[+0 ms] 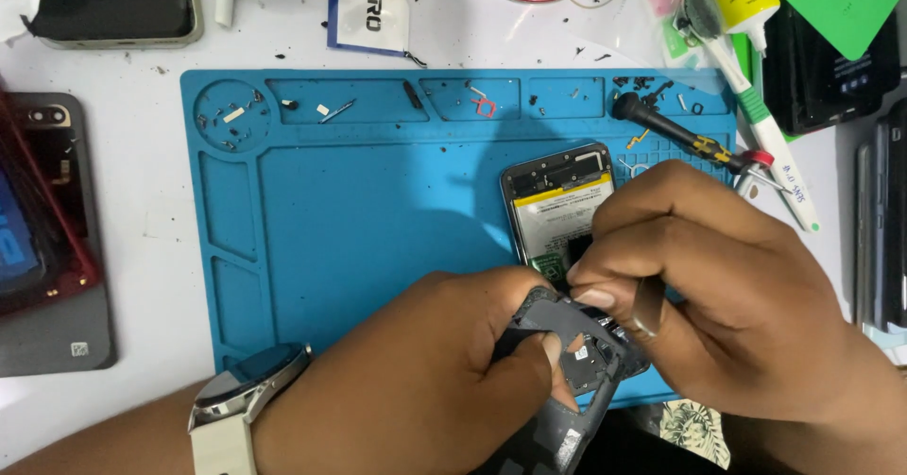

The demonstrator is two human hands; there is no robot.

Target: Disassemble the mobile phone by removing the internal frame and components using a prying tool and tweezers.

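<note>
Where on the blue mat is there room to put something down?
The big middle field of the blue mat is bare, between its left side pockets and the opened phone. Crowded: the top tray row with tiny screws and parts, the screwdriver at top right, and the bottom right, where both hands work on the dark frame.

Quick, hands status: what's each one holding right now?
Left hand: closed on the dark phone frame.
Right hand: closed, pinching a thin metal tool against the frame.
</note>
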